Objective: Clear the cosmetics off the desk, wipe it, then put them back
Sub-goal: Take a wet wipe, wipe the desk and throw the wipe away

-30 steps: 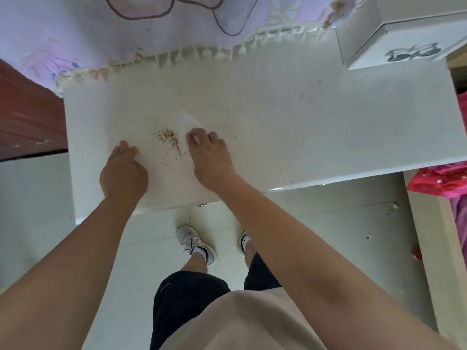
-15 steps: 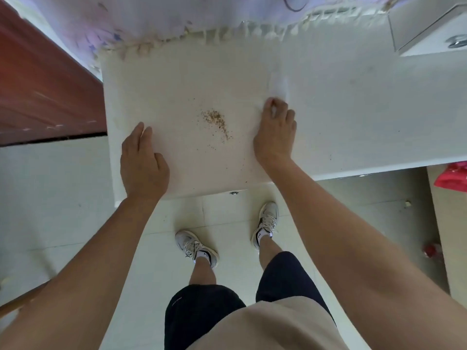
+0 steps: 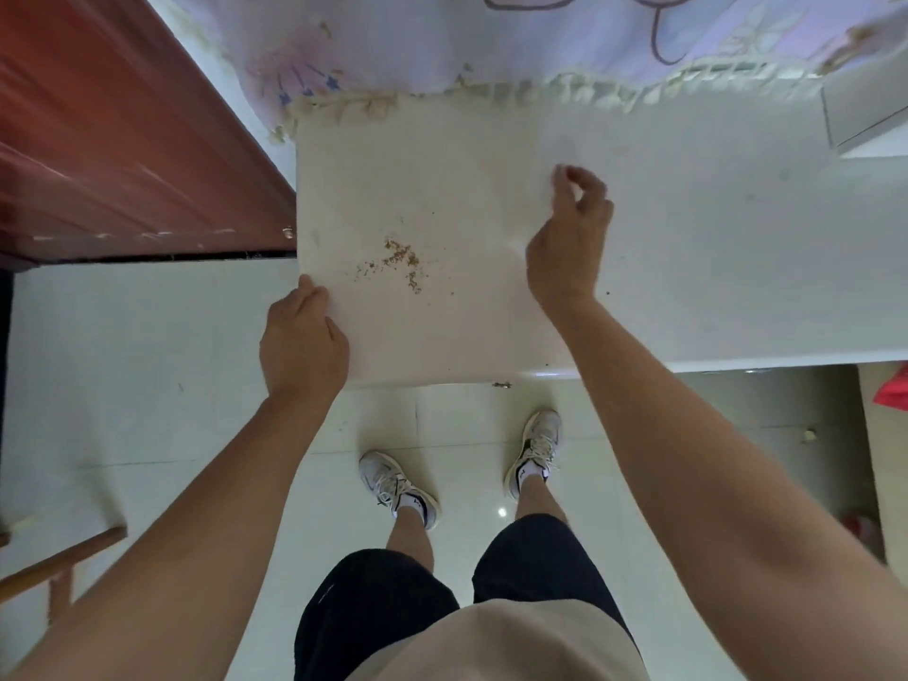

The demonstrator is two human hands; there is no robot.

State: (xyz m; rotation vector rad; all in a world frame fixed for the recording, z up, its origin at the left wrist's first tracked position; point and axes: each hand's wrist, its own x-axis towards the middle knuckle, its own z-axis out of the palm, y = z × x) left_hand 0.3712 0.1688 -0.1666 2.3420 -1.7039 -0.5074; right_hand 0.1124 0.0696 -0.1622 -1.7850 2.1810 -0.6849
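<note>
A white desk (image 3: 712,287) runs across the upper part of the view, and no cosmetics are on it. A thin white sheet (image 3: 442,331) lies over its left end, with a small pile of brown crumbs (image 3: 400,260) near the sheet's middle. My left hand (image 3: 302,341) grips the sheet's left edge at the desk's front left corner, thumb on top. My right hand (image 3: 570,243) pinches the sheet's right edge with curled fingers, and that edge looks slightly raised.
A white box (image 3: 865,110) stands on the desk at the far right. A fringed pink-and-purple cloth (image 3: 491,41) hangs behind the desk. A red-brown wooden panel (image 3: 123,140) is to the left. A red bag (image 3: 894,393) is at the right edge, and a wooden piece (image 3: 59,557) at lower left.
My right hand went from the sheet's middle to its right edge and curled into a pinch. My left hand slid to the sheet's left edge and took hold of it.
</note>
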